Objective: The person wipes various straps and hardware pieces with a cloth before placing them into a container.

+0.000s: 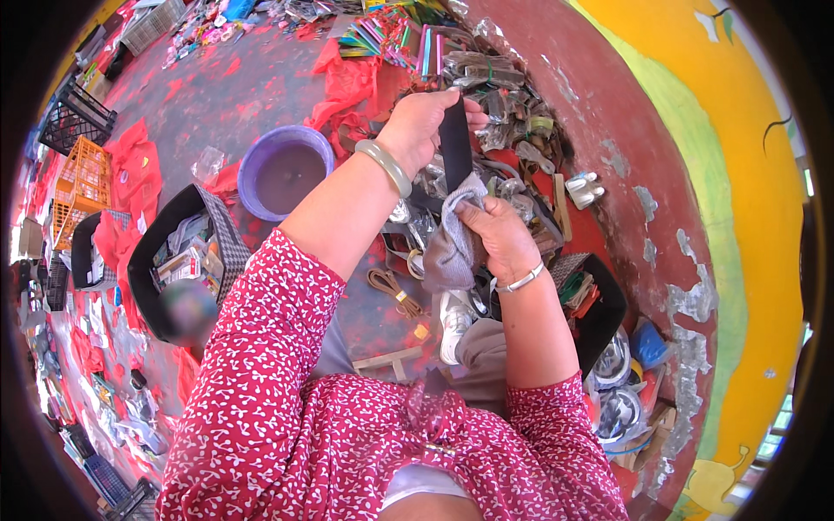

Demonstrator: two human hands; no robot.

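Note:
My left hand (419, 123) is raised ahead of me, its thumb and fingers closed on the upper end of a flat black strap (456, 143). Below it, my right hand (501, 236) pinches a grey cloth (448, 250) around the strap's lower part. The rest of the cloth hangs down beneath my fingers. Whatever part of the strap lies inside the cloth is hidden. Under my hands is a heap of belts and plastic-wrapped goods (512, 130).
A purple basin (252, 178) of murky water stands left of my left arm. Beside it is a black-lined box (161, 243) of small goods. Another dark box (608, 300) sits near my right forearm, close to the peeling red wall (643, 165). A coiled cord (395, 291) lies on the floor.

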